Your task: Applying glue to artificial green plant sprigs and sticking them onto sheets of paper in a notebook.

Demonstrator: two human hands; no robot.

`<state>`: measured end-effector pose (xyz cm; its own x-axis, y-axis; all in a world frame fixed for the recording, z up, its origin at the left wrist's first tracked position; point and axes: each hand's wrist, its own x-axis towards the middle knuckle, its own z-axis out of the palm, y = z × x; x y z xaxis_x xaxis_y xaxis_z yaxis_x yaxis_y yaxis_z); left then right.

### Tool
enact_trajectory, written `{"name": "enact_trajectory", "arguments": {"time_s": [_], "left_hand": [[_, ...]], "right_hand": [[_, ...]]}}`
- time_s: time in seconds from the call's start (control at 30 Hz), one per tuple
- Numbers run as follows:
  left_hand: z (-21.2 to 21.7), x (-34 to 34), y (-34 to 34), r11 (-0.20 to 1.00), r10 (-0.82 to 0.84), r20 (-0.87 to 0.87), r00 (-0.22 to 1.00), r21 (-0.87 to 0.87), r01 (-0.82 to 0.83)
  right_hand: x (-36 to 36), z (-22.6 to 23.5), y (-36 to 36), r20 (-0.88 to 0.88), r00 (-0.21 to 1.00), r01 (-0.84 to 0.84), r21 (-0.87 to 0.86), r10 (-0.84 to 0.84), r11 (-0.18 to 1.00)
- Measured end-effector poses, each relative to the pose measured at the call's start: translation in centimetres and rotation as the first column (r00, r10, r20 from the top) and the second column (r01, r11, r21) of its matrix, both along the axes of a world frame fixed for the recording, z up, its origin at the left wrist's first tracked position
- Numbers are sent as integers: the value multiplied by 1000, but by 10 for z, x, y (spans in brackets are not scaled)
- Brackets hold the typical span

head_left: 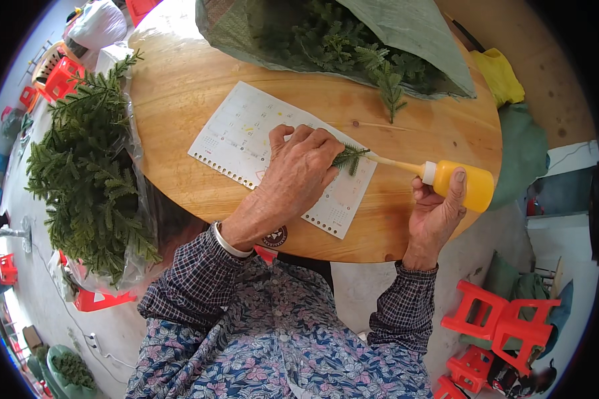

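My left hand (293, 166) is closed over a small green fir sprig (350, 159), whose tip sticks out to the right past my fingers. Under it lies a white calendar sheet (229, 126) with punched holes along its near edge and a few yellow spots on it. My right hand (434, 218) grips a yellow squeeze bottle (471, 186) with a white collar, tilted almost level. Its long thin nozzle points left and ends right at the sprig's outer end; whether they touch I cannot tell. The sprig's other end is hidden beneath my left hand.
The round wooden table (173, 153) carries an open green woven sack (259, 50) of fir branches (339, 43) at its far side. A clear plastic bag of fir branches (86, 173) stands at the left edge. Red stools (476, 309) are at lower right. A yellow bag (499, 76) lies beyond the table.
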<state>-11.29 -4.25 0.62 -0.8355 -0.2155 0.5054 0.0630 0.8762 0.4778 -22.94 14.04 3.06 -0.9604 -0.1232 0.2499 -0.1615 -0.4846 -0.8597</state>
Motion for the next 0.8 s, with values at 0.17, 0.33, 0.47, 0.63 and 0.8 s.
{"name": "enact_trajectory", "arguments": {"time_s": [0.17, 0.33, 0.47, 0.63, 0.8], "left_hand": [[1, 0, 0, 999, 4, 2, 1000, -32, -4], [-3, -2, -1, 999, 8, -8, 1000, -33, -8], [-7, -3, -1, 997, -20, 6, 1000, 73, 19], [-6, -3, -1, 998, -18, 4, 1000, 62, 17], [-4, 0, -1, 1000, -5, -7, 1000, 26, 5]], "right_hand": [[0, 2, 1, 8, 1000, 27, -1, -27, 1000], [-1, 1, 0, 4, 999, 39, 7, -39, 999], [-2, 1, 2, 3, 997, 83, 26, -83, 996], [-1, 1, 1, -9, 996, 94, 15, -94, 995], [-1, 2, 1, -12, 992, 123, 17, -123, 992]]}}
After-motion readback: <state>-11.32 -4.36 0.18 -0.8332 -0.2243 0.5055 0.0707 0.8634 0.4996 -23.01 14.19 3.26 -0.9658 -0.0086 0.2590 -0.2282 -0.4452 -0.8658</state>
